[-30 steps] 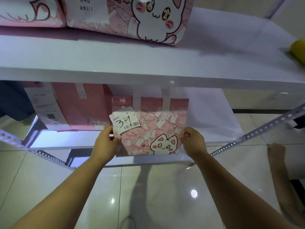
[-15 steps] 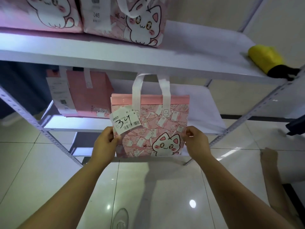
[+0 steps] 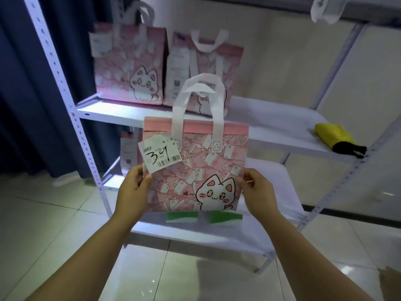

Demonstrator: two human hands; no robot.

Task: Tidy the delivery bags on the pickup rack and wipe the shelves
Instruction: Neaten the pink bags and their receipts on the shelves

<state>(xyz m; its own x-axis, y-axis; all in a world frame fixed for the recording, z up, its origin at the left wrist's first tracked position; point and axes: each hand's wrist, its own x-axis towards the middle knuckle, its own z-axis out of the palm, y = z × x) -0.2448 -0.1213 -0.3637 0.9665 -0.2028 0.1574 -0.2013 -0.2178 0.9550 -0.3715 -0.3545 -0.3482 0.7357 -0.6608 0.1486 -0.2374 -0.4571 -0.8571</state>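
Left hand (image 3: 132,190): fingers curled on left edge of pink cat bag (image 3: 195,170), thumb in front, just under ticket (image 3: 160,156) marked 34. Right hand (image 3: 258,190): same grip on right edge. Held upright in mid-air, near side of rack (image 3: 86,137), handles up, touching no shelf.

Progress, as a guess: early-to-mid. Done so far, by the look: two more cat bags (image 3: 128,68) standing side by side, far left on mid shelf (image 3: 271,131), faces fwd. Left to do: place this bag; sort another pink bag (image 3: 128,148) half hidden far left on lower shelf (image 3: 277,187); wipe shelves. No sign of wiping, no cloth in either hand.

Around: yellow bundle w/ black end (image 3: 334,135) far right on mid shelf; cloth or not, can't tell. Green-and-white item (image 3: 225,218) on lower shelf, right below held bag; prob. in the way if bag goes down there, so shift first. Bare stretch on mid shelf, right of the two bags, looks the easier spot. Dark curtain (image 3: 26,83) far left, tiled floor (image 3: 54,224) below.
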